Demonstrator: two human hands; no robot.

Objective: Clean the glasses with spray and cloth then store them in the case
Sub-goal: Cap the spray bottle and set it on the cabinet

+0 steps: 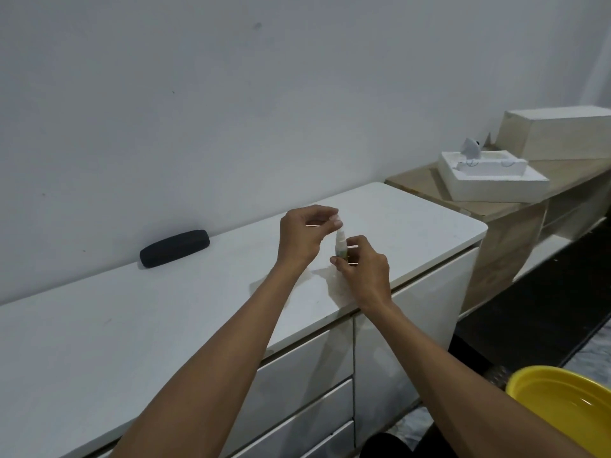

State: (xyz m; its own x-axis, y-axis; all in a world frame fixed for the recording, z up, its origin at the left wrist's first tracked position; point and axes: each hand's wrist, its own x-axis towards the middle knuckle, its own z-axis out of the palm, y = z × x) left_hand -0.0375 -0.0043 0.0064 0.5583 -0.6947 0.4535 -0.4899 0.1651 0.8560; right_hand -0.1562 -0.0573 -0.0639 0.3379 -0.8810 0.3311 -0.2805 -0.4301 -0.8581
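Observation:
A small spray bottle (340,244) with a white top stands upright over the right part of the white cabinet top (165,309). My right hand (363,269) grips its lower body. My left hand (302,236) pinches a clear cap at the bottle's top between thumb and forefinger. A pale cloth (334,285) lies flat on the cabinet top beneath my hands, near the front edge. The black glasses case (175,247) lies shut by the wall, well to the left. A thin glint shows under my left hand; I cannot tell whether it is the glasses.
A lower wooden shelf unit (515,226) stands to the right, carrying a white foam tray (489,180) and a pale box (558,133). A yellow basin (562,401) sits at the bottom right. Drawers (307,375) run along the cabinet front.

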